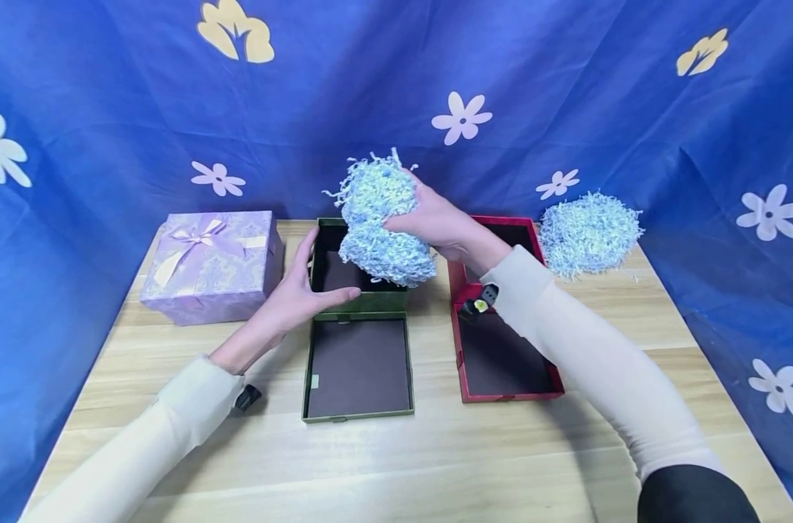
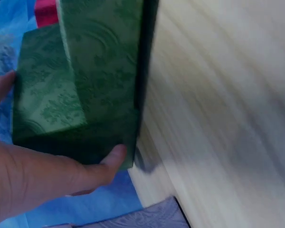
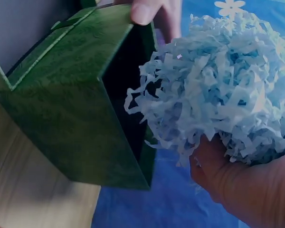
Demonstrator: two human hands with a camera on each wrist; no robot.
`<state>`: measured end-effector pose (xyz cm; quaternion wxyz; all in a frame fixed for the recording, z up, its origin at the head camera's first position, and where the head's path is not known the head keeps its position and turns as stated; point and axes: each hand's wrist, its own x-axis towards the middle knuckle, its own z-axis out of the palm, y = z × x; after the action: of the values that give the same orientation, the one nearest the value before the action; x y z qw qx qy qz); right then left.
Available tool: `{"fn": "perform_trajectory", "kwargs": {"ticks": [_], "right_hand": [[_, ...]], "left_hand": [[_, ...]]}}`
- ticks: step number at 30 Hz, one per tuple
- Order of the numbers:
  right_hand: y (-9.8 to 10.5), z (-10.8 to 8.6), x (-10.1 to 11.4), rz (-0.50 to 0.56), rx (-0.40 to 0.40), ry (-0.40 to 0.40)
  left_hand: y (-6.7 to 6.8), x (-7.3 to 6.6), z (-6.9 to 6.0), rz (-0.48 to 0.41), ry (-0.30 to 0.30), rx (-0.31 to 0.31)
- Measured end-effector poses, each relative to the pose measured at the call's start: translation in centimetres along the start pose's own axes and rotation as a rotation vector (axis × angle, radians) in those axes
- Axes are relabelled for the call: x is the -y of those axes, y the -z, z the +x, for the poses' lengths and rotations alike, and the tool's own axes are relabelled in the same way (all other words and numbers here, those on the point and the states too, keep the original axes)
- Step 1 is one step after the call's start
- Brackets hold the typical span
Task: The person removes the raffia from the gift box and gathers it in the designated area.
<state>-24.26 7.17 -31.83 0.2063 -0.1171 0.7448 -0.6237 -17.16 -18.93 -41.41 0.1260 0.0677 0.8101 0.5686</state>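
Observation:
A green box (image 1: 370, 302), its hinged lid (image 1: 360, 367) lying open toward the front, stands mid-table. My left hand (image 1: 298, 290) holds its left end, the thumb on the front rim and the fingers along the left side. My right hand (image 1: 429, 218) grips a bundle of pale blue shredded paper (image 1: 386, 254) above the box opening. The bundle bulges on both sides of the fingers in the head view. In the right wrist view, loose strands of shredded paper (image 3: 218, 90) hang beside the opening of the green box (image 3: 76, 114).
A lilac gift box (image 1: 210, 265) with a ribbon bow sits at the left. A red box (image 1: 462, 287), partly hidden by my right arm, has its lid folded forward. Another heap of blue shredded paper (image 1: 589, 234) lies at the back right. Blue flowered cloth (image 1: 370, 73) surrounds the table.

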Motion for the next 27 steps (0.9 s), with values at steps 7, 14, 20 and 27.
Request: {"fn": "perform_trajectory", "kwargs": {"ticks": [7,14,20,27], "right_hand": [[2.8,-2.4,0.5,0.061,-0.009,0.004],[5.8,-5.1,0.4,0.009,-0.148,-0.124],[8.2,-7.3,-0.5,0.052,-0.231,-0.170],[11.8,-10.6,-2.0,0.148,-0.331,-0.254]], "left_hand": [[0.2,0.6,0.7,0.025,-0.005,0.025],[0.2,0.8,1.0,0.057,-0.007,0.019],[0.2,0.7,1.3,0.062,0.004,0.000],[-0.1,0.8,1.4,0.085,-0.009,-0.009]]}}
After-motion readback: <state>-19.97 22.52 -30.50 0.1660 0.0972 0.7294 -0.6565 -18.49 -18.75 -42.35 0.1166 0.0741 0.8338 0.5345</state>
